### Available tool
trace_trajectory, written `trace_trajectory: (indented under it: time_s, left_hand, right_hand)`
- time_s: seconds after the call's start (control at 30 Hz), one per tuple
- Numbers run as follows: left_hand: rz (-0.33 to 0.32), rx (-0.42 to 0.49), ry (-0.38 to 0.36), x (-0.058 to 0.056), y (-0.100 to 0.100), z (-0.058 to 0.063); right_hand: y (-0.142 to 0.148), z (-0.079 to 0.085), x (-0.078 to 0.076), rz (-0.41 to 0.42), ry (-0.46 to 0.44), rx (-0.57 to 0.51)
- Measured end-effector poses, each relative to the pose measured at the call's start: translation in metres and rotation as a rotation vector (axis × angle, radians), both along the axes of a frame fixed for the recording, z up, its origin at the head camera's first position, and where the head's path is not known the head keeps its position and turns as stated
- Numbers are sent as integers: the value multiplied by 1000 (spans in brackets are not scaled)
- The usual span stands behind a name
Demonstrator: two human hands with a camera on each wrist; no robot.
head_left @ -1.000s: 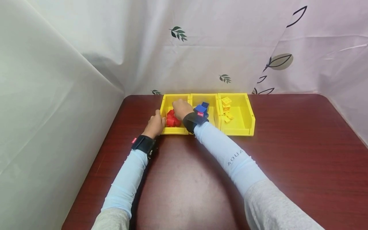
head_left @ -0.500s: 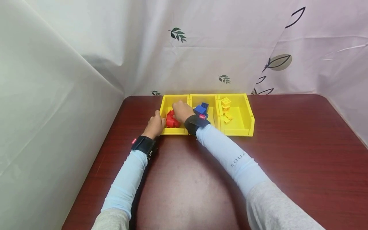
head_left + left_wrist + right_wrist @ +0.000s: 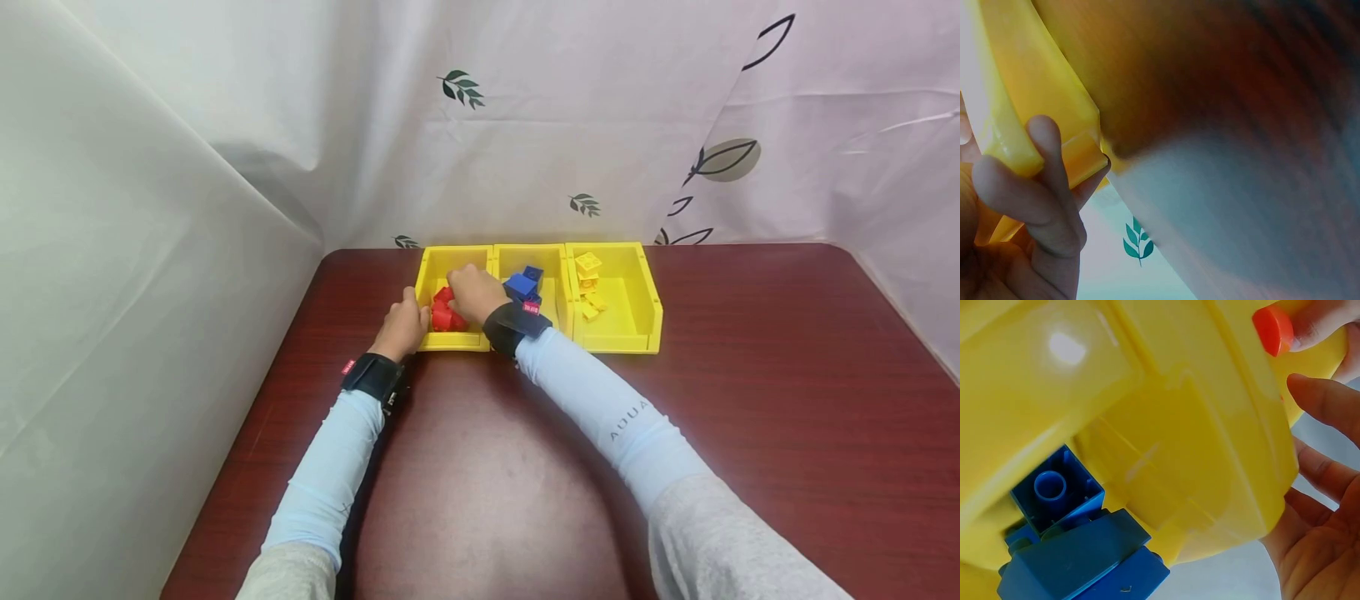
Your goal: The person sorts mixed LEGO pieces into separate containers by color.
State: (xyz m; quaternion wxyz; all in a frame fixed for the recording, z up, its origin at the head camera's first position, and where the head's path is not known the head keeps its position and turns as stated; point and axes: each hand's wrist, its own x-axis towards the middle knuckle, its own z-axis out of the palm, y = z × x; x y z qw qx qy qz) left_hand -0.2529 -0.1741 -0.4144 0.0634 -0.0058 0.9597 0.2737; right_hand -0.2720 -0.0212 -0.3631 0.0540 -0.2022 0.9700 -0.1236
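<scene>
Three yellow bins stand side by side at the table's far end. My left hand grips the outer side wall of the left bin, its fingers wrapped round the yellow edge in the left wrist view. My right hand reaches down into that bin, over several red toy bricks. In the right wrist view its fingers are loosely bent and spread apart. A digit tip lies right at a red brick there. The hand partly hides the bin's inside in the head view.
Blue toy bricks lie in the middle bin, right beside my right wrist. Yellow bricks sit along the left side of the right bin. A white curtain hangs behind the dark red table.
My right hand has shifted slightly within the left bin, its forearm swinging a little to the right. The left hand keeps its hold on the bin wall.
</scene>
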Motion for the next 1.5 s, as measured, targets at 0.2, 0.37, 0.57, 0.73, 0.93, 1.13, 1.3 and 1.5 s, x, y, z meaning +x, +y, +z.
trace_trajectory:
  time_s: [0.2, 0.37, 0.57, 0.73, 0.93, 1.13, 1.3, 1.5]
  left_hand:
    - [-7, 2, -6, 0, 0, 1]
    - [-16, 3, 6, -1, 0, 2]
    - [-19, 3, 9, -2, 1, 3]
    - [-17, 5, 11, -3, 2, 3]
    - [-22, 9, -2, -4, 4, 2]
    - [-13, 7, 2, -6, -2, 3]
    - [-7, 14, -9, -7, -6, 2]
    - [14, 9, 8, 1, -14, -2]
  right_hand:
    - [4, 5, 12, 26, 14, 1]
    - [12, 11, 30, 55, 56, -34]
    - [31, 12, 61, 64, 130, -111]
    - [54, 3, 84, 55, 145, -165]
    - [84, -14, 108, 5, 168, -223]
    - [100, -29, 128, -32, 194, -273]
    - [111, -36, 139, -73, 210, -301]
    - [128, -41, 144, -123, 219, -297]
